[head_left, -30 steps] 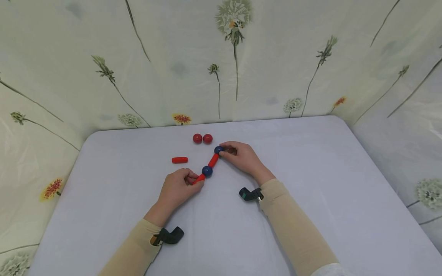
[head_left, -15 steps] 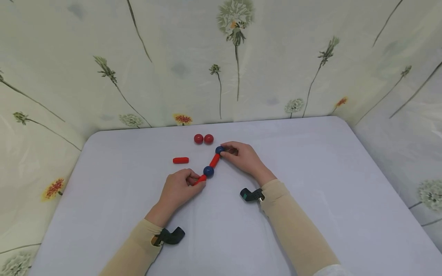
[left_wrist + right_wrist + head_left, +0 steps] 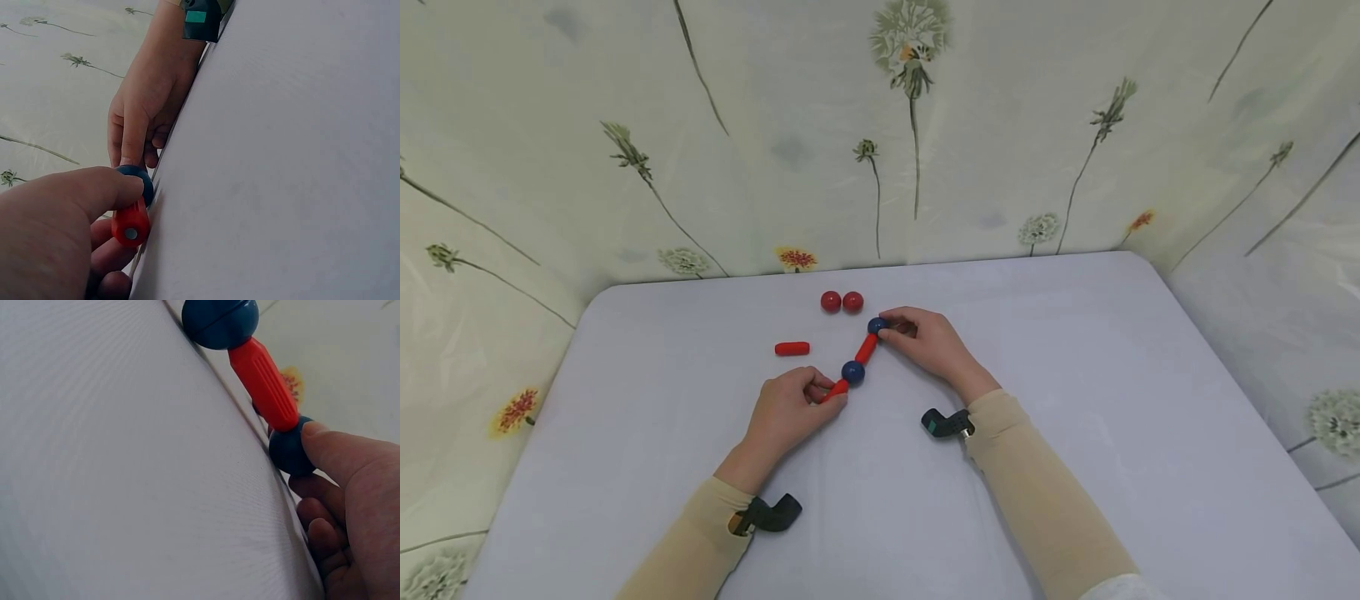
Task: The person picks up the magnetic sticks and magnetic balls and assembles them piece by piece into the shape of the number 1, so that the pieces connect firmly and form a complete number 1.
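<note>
A chain of magnetic building pieces runs diagonally between my hands, with rods and balls joined end to end. My left hand (image 3: 790, 410) pinches the red magnetic rod (image 3: 837, 390) at the near end; its bare tip shows a silver magnet disc in the left wrist view. That rod meets a blue ball (image 3: 853, 372). A second red rod (image 3: 264, 384) links this ball to the far blue ball (image 3: 292, 447). My right hand (image 3: 928, 343) pinches the far ball between thumb and fingers. The left fingers partly hide the near rod.
Two red balls (image 3: 842, 302) sit side by side behind the chain, near the table's back edge. A loose red rod (image 3: 792, 348) lies left of the chain. The white-covered table (image 3: 1075, 375) meets a flower-printed curtain (image 3: 760, 150) at its back and sides.
</note>
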`<state>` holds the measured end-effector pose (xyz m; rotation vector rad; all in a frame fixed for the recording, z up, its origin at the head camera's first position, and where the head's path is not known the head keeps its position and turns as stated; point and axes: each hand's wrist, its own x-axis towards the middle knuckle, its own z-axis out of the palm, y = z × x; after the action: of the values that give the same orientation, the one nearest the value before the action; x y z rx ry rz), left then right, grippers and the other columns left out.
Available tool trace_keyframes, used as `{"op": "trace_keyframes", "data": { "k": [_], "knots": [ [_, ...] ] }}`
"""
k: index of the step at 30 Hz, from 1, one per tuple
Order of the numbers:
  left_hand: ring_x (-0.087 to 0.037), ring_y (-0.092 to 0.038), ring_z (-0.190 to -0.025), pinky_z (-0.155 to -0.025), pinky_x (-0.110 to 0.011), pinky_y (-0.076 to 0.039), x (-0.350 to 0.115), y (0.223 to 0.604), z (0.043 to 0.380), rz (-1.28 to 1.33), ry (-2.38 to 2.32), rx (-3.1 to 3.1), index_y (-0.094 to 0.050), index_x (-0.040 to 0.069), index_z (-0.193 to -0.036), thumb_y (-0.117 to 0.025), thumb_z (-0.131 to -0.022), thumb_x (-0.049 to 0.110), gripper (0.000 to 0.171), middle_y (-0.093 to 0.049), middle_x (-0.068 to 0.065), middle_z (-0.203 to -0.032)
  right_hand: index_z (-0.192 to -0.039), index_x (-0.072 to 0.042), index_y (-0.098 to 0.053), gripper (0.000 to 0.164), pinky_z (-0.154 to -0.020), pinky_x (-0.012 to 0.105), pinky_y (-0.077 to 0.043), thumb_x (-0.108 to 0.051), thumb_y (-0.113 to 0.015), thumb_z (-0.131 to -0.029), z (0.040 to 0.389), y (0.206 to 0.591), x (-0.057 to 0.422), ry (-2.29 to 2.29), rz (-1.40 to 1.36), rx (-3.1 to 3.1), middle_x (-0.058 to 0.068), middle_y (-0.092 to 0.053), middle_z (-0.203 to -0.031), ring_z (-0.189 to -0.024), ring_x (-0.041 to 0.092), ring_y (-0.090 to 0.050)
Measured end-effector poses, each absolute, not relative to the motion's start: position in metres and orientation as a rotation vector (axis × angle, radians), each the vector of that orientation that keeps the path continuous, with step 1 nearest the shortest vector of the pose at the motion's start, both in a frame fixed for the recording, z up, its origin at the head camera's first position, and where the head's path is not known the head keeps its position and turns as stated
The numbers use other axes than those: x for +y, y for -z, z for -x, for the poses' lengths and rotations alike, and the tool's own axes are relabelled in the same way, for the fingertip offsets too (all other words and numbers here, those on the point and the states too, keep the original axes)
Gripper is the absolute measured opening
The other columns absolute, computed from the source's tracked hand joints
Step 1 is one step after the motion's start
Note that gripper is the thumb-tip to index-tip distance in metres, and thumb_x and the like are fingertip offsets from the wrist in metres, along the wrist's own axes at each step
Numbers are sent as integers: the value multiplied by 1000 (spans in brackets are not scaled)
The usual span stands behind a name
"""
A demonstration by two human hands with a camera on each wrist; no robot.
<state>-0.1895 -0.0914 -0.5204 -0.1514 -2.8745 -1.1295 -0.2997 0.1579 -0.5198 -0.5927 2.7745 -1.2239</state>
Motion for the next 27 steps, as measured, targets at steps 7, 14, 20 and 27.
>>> {"op": "trace_keyframes", "data": {
  "k": [7,14,20,27],
  "knots": [
    [-12,-55,-66,-59,-31,-45,-92,520,189,146,1126,-2879,-70,20,-92,-78,-81,42,26,-60,11,-72,-126,-24,-67,38,-80,32,-51,-42,-68,-93,299,518,157,1220,602,2777,-9,-67,-105,-90,11,-60],
    [-13,-54,-65,-58,-31,-45,-92,521,189,148,1120,-2880,-70,20,-92,-78,-81,42,25,-59,11,-71,-126,-24,-67,38,-80,31,-51,-42,-68,-93,299,518,157,1211,603,2782,-8,-67,-104,-90,11,-60],
    [-13,-54,-64,-57,-32,-45,-92,522,189,162,1118,-2867,-70,21,-91,-78,-81,42,25,-59,11,-69,-126,-24,-67,38,-80,32,-51,-43,-68,-92,300,518,158,1210,599,2782,-8,-67,-104,-90,12,-60],
    [-12,-53,-63,-57,-31,-44,-92,520,188,173,1112,-2867,-71,22,-91,-80,-80,44,26,-58,12,-68,-126,-25,-67,40,-81,32,-51,-45,-68,-92,300,519,158,1212,602,2780,-8,-67,-104,-90,12,-60]
  ]
}}
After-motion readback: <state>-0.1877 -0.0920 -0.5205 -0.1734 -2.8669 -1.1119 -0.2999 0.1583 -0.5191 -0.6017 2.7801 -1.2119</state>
